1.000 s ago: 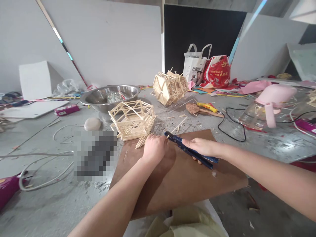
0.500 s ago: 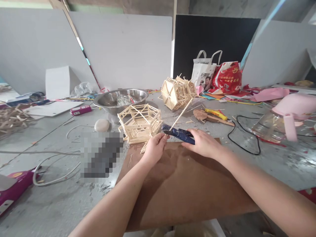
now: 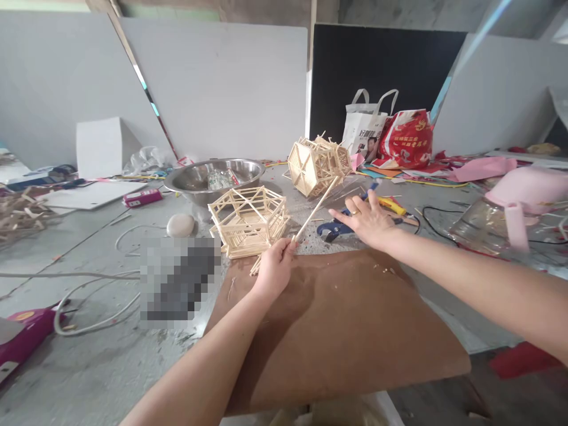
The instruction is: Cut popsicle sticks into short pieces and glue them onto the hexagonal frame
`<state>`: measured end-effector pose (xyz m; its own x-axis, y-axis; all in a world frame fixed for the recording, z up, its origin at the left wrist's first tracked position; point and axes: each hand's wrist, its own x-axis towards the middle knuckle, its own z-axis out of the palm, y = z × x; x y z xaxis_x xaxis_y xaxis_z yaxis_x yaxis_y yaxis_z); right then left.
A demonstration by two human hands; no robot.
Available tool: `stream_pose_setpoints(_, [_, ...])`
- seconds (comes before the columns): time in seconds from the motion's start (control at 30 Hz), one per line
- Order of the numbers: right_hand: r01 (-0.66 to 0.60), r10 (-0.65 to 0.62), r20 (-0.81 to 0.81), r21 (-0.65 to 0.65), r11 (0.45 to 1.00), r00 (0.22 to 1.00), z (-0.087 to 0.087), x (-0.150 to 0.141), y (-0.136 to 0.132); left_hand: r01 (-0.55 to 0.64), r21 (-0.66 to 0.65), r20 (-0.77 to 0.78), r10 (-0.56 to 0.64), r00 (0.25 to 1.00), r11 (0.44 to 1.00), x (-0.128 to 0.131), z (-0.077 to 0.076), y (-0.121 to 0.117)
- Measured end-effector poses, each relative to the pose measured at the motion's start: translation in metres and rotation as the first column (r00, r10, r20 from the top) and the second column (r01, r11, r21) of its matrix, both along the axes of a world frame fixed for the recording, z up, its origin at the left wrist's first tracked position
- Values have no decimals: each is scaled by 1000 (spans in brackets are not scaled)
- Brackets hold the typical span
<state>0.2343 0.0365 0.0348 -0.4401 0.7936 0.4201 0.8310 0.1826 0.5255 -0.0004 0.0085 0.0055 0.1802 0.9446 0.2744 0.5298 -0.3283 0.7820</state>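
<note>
My left hand (image 3: 275, 267) is closed around a thin wooden stick (image 3: 316, 209), which slants up and to the right. Fingers spread, my right hand (image 3: 371, 220) is over a blue hand cutter (image 3: 333, 229) lying on the table; the hand partly hides it, and its exact type is unclear. Just beyond my left hand stands an open hexagonal frame of wooden sticks (image 3: 248, 214). A second, fuller stick structure (image 3: 317, 165) lies tilted farther back. Some loose sticks (image 3: 255, 266) poke out beside my left wrist.
A brown board (image 3: 355, 325) covers the near edge. Behind are a steel bowl (image 3: 173, 177), a white bag (image 3: 361, 127) and a red bag (image 3: 408, 139). A yellow-handled tool (image 3: 393, 205) and a pink-lidded jug (image 3: 517, 207) are right; a white cable (image 3: 89, 276) runs left.
My right hand has moved right and let go of the blue cutter, which now lies on the table. My left hand still holds the stick, whose lower end is free of the cutter.
</note>
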Motion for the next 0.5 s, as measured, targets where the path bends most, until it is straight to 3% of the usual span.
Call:
stream_pose_setpoints(0.1, [58,-53,-107,44,997,993,2,-5,6,22,2,-8,-22,1000,1000,0,0,-1])
stream_pose_setpoints(0.17, [19,-16,-133,21,1000,991,1,-7,8,28,7,-18,-28,999,1000,0,1,-1])
stream_pose_setpoints(0.23, [-17,16,-133,-4,1000,991,-4,-6,10,30,11,-33,-30,999,999,0,2,-1])
stream_pose_setpoints(0.37, [52,-47,-220,17,998,974,-19,-1,14,43,7,-51,-42,998,999,1,3,-2])
stream_pose_setpoints(0.5, [6,-25,-278,-68,998,960,-27,5,12,55,-14,-16,-56,998,998,2,1,-2])
